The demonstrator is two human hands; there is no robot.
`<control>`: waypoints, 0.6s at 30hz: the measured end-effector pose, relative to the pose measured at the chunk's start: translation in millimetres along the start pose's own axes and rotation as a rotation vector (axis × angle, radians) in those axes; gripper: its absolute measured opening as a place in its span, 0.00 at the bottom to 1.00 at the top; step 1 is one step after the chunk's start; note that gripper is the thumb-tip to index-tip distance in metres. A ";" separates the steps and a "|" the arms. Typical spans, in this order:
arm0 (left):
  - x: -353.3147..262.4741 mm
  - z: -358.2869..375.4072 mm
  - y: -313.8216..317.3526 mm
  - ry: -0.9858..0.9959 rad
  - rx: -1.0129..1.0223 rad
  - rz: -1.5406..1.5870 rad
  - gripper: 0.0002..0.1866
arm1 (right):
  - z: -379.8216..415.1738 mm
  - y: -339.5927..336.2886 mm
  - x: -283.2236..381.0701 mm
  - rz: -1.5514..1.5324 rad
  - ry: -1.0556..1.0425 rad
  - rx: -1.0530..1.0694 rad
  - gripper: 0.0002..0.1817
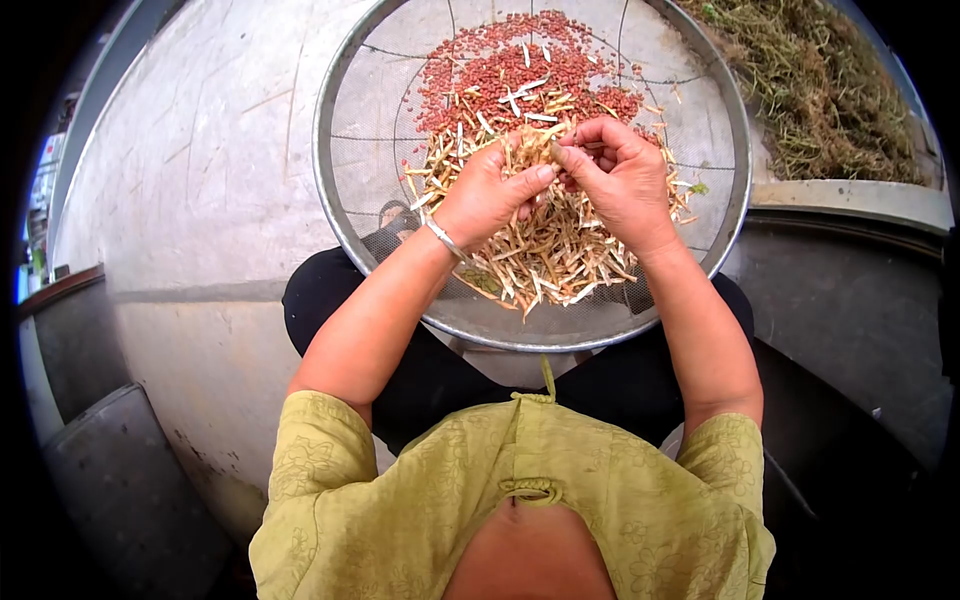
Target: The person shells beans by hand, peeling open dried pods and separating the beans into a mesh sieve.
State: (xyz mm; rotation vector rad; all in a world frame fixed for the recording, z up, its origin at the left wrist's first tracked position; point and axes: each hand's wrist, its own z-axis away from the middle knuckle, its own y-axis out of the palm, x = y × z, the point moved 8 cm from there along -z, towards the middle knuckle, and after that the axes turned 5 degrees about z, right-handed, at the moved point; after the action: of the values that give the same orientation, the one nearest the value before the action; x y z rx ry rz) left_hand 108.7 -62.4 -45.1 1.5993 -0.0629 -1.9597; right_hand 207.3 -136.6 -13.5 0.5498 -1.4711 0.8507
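My left hand (492,192), with a bangle at the wrist, is closed around a bunch of dry bean pods (532,148). Close beside it, my right hand (622,180) pinches at the same bunch with thumb and forefinger. Both hands are over a round mesh sieve (333,190) with a metal rim, which rests on my lap. Red beans (500,70) are spread across its far part. Nearer to me, a heap of dry, pale pods and husks (550,250) lies under my hands. Some pod pieces lie on the beans.
Dried plant stalks (820,90) are piled at the upper right, behind a low pale edge (850,200). Concrete floor (210,130) stretches along the left. A dark grey slab (130,480) stands at the lower left.
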 end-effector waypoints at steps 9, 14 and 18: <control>-2.2 -3.0 -4.0 0.116 -0.019 -0.078 0.11 | -1.3 2.9 11.0 0.193 -0.166 0.075 0.05; -21.4 2.5 -7.1 0.367 -0.161 -0.685 0.12 | 0.7 0.9 8.5 0.338 -0.105 0.038 0.04; -11.7 -2.5 -14.6 0.328 -0.141 -0.511 0.13 | -1.9 -1.6 4.9 0.346 -0.096 0.016 0.05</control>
State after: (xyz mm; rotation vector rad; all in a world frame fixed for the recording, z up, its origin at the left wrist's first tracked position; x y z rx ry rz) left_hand 106.0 -44.1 -41.3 1.9519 0.6585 -1.9661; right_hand 209.2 -135.3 -8.5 0.3558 -1.6769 1.1189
